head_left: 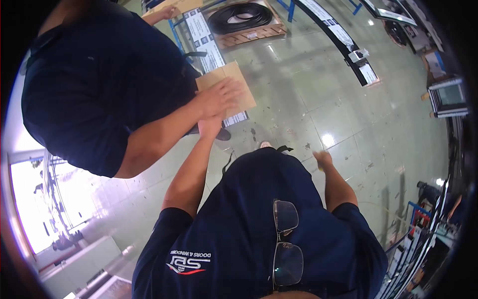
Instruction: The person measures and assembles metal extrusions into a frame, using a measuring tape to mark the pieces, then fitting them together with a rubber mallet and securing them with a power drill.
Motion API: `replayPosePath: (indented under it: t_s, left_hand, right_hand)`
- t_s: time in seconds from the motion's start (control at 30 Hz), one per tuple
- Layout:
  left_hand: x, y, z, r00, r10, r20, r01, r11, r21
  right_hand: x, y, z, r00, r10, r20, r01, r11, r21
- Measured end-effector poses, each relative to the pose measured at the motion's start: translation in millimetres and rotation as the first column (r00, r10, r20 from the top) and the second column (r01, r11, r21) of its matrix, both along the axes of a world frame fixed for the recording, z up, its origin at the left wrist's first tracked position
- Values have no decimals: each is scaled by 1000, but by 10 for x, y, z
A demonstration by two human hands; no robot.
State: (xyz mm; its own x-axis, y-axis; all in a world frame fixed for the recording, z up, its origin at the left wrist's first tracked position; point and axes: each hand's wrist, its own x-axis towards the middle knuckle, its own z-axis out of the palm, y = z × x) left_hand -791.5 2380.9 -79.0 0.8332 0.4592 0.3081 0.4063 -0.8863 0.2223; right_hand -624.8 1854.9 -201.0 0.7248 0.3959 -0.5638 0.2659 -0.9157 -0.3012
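Observation:
A tan cardboard sheet (244,97) is in front of me, left of centre. At its lower edge is my left hand (211,125), seemingly closed on the sheet; another person's hand overlaps it and hides most of my fingers. That person's hand (219,97) lies across the cardboard with its fingers stretched. Out to my right side hangs my right hand (323,160), above the floor and touching nothing. Its fingers look loosely curled in, with nothing visible in them.
The co-worker's body (99,84) fills the left. Beyond the cardboard are a long label-covered strip (203,37) and a box with a black coil (241,19). A dark profile (338,35) extends at upper right. Framed panels (448,98) stand along the right edge.

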Motion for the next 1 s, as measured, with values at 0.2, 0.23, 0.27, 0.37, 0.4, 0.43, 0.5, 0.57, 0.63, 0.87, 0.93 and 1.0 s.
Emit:
replayPosePath:
  t_s: [0.2, 0.23, 0.27, 0.37, 0.4, 0.43, 0.5, 0.57, 0.63, 0.87, 0.93, 1.0]
  left_hand:
    - [56, -149, 371, 994, 82, -75, -108, 868, -485]
    - [39, -253, 552, 979, 172, -111, -200, 698, -688]
    - [38, -276, 594, 980, 173, -100, -194, 705, -682]
    - [-53, -415, 591, 959, 279, 40, -141, 598, -789]
    - [-94, -417, 467, 922, 296, 248, -25, 687, -726]
    - [-119, -419, 345, 850, 277, 449, 84, 769, -634]
    - [-343, -530, 183, 801, 497, 335, 71, 477, -876]
    - [-625, -736, 110, 841, 502, 200, -6, 378, -926]
    - [-910, -972, -41, 926, 336, 172, -128, 709, -693]
    - [1016, -2050, 476, 925, -252, 286, 330, 904, -270]
    - [1352, -2654, 158, 918, -358, 168, 394, 863, -315]
    - [1571, -3063, -182, 848, -525, -64, 414, 734, -539]
  right_hand:
    - [-1490, -1395, -97, 960, -181, -213, 96, 929, -356]
    - [-1742, -1451, -35, 937, -197, -287, 93, 936, -340]
    - [-1943, -1409, 147, 927, -222, -302, 105, 928, -358]
    - [-2650, -1619, -218, 860, -407, -308, 310, 896, -318]
    - [-2799, -1579, -402, 479, -800, -360, 703, 596, -389]
    - [-2788, -1622, -574, 464, -808, -363, 720, 583, -378]
    - [-2765, -1667, -624, 828, -463, -314, 470, 881, -59]
    - [-2760, -1724, -489, 907, -376, -191, 380, 925, -16]
    - [-2466, -1671, -112, 929, -336, -157, 310, 935, -170]
    - [-1490, -2720, -265, 644, -729, -231, 725, 678, -119]
    - [-994, -3079, -15, 638, -723, -265, 719, 682, -130]
    - [-611, -3239, 256, 642, -710, -289, 703, 696, -146]
